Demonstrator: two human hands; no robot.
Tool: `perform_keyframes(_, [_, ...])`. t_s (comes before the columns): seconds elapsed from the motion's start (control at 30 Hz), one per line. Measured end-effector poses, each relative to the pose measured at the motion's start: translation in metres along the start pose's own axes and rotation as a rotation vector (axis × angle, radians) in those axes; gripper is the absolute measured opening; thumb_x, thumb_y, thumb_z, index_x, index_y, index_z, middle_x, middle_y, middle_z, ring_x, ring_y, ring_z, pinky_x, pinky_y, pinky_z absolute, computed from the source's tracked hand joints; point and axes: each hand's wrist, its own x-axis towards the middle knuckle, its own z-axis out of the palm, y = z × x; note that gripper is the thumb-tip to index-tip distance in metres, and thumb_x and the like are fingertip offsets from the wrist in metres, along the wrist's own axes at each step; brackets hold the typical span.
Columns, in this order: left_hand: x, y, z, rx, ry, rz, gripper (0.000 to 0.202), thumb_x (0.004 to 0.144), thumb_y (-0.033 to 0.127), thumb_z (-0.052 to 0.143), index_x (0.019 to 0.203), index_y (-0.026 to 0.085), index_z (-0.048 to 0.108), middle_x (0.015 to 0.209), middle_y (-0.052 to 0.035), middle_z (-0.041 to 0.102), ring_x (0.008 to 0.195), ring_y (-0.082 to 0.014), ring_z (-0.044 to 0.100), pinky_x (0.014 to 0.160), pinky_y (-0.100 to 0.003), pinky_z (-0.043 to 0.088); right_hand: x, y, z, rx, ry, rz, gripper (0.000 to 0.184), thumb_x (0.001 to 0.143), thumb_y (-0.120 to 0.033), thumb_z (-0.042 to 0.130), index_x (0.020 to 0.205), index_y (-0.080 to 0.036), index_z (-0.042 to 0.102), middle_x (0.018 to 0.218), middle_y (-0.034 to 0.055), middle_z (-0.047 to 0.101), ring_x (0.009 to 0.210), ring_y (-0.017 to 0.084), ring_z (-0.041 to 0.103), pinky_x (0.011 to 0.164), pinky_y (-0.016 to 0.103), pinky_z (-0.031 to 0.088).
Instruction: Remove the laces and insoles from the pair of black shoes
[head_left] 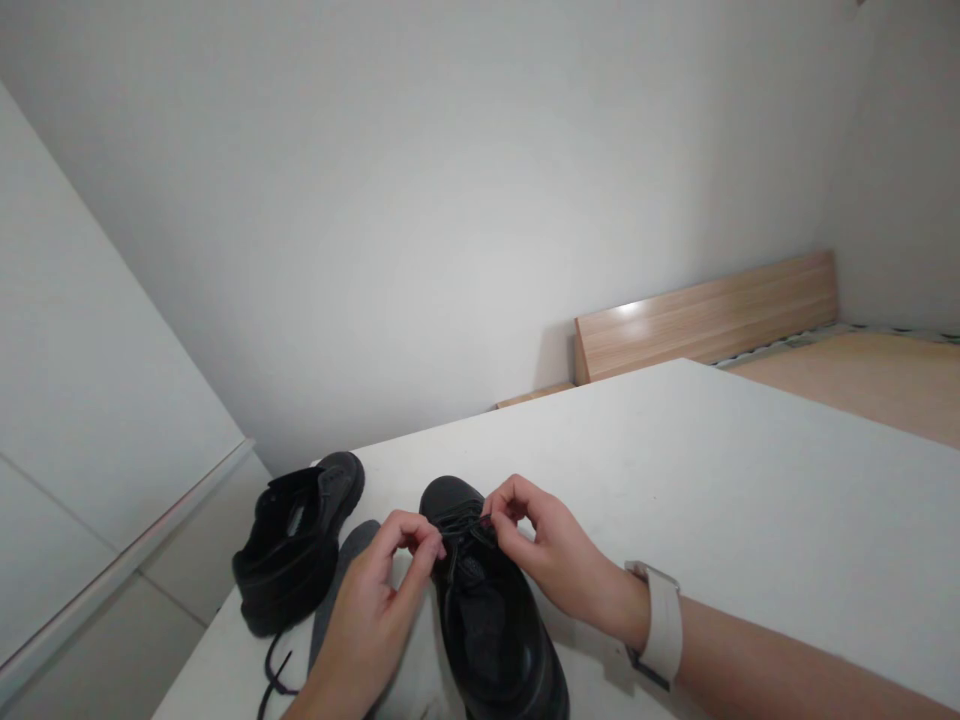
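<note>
A black lace-up shoe [525, 640] stands on the white table, its toe pointing away from me. Both hands are at its black shoelace [459, 524] near the tongue. My left hand [379, 590] pinches the lace on the left side between thumb and index finger. On the right side, my right hand [544, 540] pinches the lace the same way; a pale watch strap circles that wrist. The other black shoe [292, 560] sits further left. Between the shoes lies a dark grey insole-like piece [351, 548], partly hidden by my left hand.
A loose black lace [276, 672] lies by the left shoe, near the table's left edge. The white table [720, 500] extends to the right. Behind it are a wooden headboard [712, 310] and a bed [870, 375]. White panels [97, 350] rise on the left.
</note>
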Motion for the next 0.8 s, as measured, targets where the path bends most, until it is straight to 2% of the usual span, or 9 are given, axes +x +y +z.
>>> perform_keyframes(0.1, [0.0, 0.001, -0.002, -0.11, 0.014, -0.047, 0.021, 0.092, 0.039, 0.053, 0.081, 0.021, 0.055, 0.075, 0.0001, 0.056, 0.074, -0.0165, 0.057, 0.069, -0.025, 0.045, 0.0, -0.002, -0.001, -0.013, 0.01, -0.014, 0.007, 0.085, -0.018, 0.048, 0.08, -0.018, 0.052, 0.076, 0.0007, 0.055, 0.073, 0.015, 0.049, 0.069, 0.03, 0.041])
perform_keyframes(0.27, [0.0, -0.003, -0.006, -0.363, -0.006, -0.097, 0.019, 0.089, 0.037, 0.062, 0.095, 0.022, 0.051, 0.083, 0.0008, 0.057, 0.081, -0.0143, 0.058, 0.074, -0.022, 0.047, 0.002, -0.003, -0.002, 0.012, 0.051, -0.004, 0.009, 0.087, -0.023, 0.048, 0.08, -0.019, 0.048, 0.075, -0.0005, 0.05, 0.072, 0.015, 0.046, 0.068, 0.03, 0.038])
perform_keyframes(0.43, [-0.002, -0.011, -0.002, -0.503, 0.088, -0.083, 0.02, 0.089, 0.032, 0.065, 0.098, 0.023, 0.05, 0.081, 0.003, 0.058, 0.079, -0.0132, 0.063, 0.077, -0.023, 0.051, 0.003, 0.0, -0.004, 0.104, -0.002, 0.006, 0.018, 0.091, -0.034, 0.052, 0.082, -0.018, 0.052, 0.076, 0.0001, 0.05, 0.073, 0.016, 0.046, 0.069, 0.031, 0.037])
perform_keyframes(0.53, [-0.003, -0.008, 0.0, -0.484, 0.149, -0.051, 0.019, 0.087, 0.03, 0.066, 0.095, 0.022, 0.051, 0.078, 0.0038, 0.058, 0.069, -0.0122, 0.064, 0.069, -0.022, 0.053, 0.003, 0.001, -0.006, 0.21, -0.062, 0.011, 0.025, 0.092, -0.041, 0.056, 0.083, -0.018, 0.053, 0.078, 0.0003, 0.05, 0.075, 0.016, 0.045, 0.071, 0.031, 0.036])
perform_keyframes(0.67, [-0.003, -0.005, 0.0, -0.361, 0.219, -0.049, 0.018, 0.084, 0.032, 0.069, 0.091, 0.021, 0.056, 0.072, 0.0039, 0.059, 0.057, -0.0091, 0.057, 0.051, -0.016, 0.047, 0.002, 0.002, -0.009, 0.344, -0.134, 0.02, 0.031, 0.087, -0.046, 0.064, 0.084, -0.019, 0.052, 0.078, -0.0008, 0.049, 0.074, 0.015, 0.044, 0.07, 0.03, 0.034])
perform_keyframes(0.8, [-0.003, -0.004, -0.001, -0.202, 0.258, 0.016, 0.015, 0.081, 0.031, 0.071, 0.087, 0.022, 0.06, 0.076, 0.0019, 0.063, 0.068, -0.0112, 0.061, 0.06, -0.016, 0.05, 0.002, 0.001, -0.009, 0.464, -0.146, 0.071, 0.033, 0.086, -0.047, 0.067, 0.085, -0.019, 0.049, 0.074, -0.0029, 0.048, 0.07, 0.013, 0.043, 0.065, 0.028, 0.032])
